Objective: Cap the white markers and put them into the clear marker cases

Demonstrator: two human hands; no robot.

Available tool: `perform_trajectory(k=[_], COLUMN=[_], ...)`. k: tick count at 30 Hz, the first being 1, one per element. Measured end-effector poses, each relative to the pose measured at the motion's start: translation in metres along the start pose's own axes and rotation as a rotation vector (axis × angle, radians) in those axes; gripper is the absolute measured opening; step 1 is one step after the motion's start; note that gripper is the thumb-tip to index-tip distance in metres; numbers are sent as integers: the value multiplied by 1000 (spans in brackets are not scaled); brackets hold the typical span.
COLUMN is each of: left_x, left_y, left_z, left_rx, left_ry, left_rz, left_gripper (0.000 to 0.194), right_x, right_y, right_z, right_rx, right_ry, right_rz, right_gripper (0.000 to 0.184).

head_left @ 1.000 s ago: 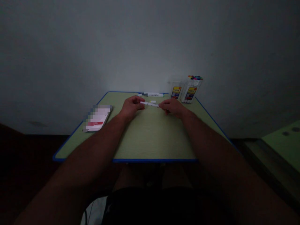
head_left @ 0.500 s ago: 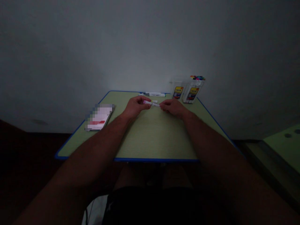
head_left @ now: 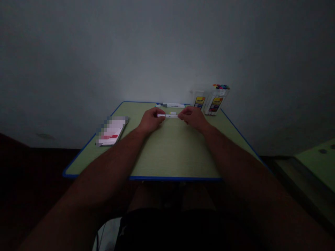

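A slim white marker (head_left: 171, 116) lies level between my two hands over the far half of the table. My left hand (head_left: 153, 119) pinches its left end between thumb and fingers. At the other end, the fingertips of my right hand (head_left: 192, 118) close on the tip. Just behind the marker, a small pale cap or marker piece with a yellowish end (head_left: 173, 113) rests on the tabletop. Along the back edge lie several white markers (head_left: 174, 105).
The green table (head_left: 175, 157) has a blue rim and meets a grey wall. At the back right stand a clear case (head_left: 199, 99) and another case full of coloured markers (head_left: 215, 101). On the left lies a phone-like device (head_left: 112, 130) with a blurred screen.
The marker has turned from a slight slant to level. My left hand has shifted a little left, and my right hand has risen slightly.
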State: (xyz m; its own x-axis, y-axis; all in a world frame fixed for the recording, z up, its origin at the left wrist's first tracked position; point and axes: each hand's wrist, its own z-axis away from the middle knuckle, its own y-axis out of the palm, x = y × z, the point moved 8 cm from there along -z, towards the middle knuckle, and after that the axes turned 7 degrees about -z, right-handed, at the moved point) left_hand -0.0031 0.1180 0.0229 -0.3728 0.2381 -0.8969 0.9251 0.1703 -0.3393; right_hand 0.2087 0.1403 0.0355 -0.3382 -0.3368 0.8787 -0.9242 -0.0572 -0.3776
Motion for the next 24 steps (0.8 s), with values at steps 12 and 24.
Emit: perform_trajectory(k=[12,24], left_x=[1,-2], left_y=[-7,-9], left_z=[-3,-1], left_rx=[-24,-43], left_ry=[85,83], left_rz=[-203,-209], left_gripper=[15,15], right_x=[24,22], right_y=[14,15], right_z=[11,9], right_rx=[52,74], right_ry=[-75,-98], right_rz=[-166,-190], right_gripper=[27,28])
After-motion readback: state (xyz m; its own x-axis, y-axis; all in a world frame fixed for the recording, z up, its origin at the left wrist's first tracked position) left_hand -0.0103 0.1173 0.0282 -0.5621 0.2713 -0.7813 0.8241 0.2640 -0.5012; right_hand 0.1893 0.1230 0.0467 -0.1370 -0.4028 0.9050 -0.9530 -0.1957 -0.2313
